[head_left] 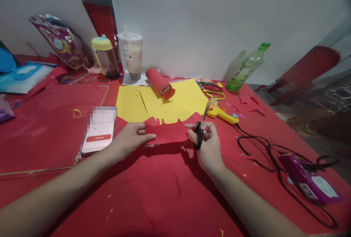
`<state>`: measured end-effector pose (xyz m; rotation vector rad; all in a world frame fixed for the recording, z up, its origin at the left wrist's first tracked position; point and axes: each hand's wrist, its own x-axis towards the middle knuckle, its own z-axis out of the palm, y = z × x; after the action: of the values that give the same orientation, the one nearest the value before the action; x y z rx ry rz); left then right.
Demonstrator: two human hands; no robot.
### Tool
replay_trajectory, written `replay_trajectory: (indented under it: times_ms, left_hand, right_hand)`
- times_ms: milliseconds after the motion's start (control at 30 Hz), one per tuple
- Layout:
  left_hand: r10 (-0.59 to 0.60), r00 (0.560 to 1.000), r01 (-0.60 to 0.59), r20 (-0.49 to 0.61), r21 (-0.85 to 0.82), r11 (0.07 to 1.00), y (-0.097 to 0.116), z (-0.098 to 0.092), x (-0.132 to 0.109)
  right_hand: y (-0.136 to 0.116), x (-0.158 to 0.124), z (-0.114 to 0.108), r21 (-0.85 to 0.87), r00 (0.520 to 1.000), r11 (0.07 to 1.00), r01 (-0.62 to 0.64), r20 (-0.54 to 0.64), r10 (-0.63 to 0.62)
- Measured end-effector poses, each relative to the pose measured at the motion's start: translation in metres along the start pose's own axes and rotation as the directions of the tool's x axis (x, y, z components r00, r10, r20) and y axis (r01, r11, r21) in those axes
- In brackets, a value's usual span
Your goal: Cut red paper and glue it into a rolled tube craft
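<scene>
A strip of red paper with a jagged upper edge is stretched between my hands above the red table. My left hand pinches its left end, thumb in front. At the right end, fingertips of my right hand touch or hold the paper; the exact grip is hard to see. Black-handled scissors hang on that same hand, blades pointing up. Just behind lie yellow paper sheets, with a red paper roll resting on them.
A phone lies left. Right of the yellow sheets are a yellow glue gun, its black cord, a purple power strip and a green bottle. A milk tea cup and yellow-lidded bottle stand by the wall.
</scene>
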<state>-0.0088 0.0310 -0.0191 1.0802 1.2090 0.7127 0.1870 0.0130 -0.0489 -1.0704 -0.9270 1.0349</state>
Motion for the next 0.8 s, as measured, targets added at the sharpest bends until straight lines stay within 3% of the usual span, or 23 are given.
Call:
replay_trajectory:
  times_ms: [533,800]
  left_hand:
    - [0.035,0.999,-0.033,-0.021,0.094,0.995,-0.001,-0.002,-0.001]
    - [0.095,0.994,-0.086,-0.051,0.155,0.984,-0.012,-0.007,0.003]
  right_hand:
    - [0.001,0.0,-0.001,-0.012,1.0,1.0,0.015,0.006,-0.015]
    - [0.001,-0.001,-0.001,0.006,1.0,1.0,0.004,0.008,-0.004]
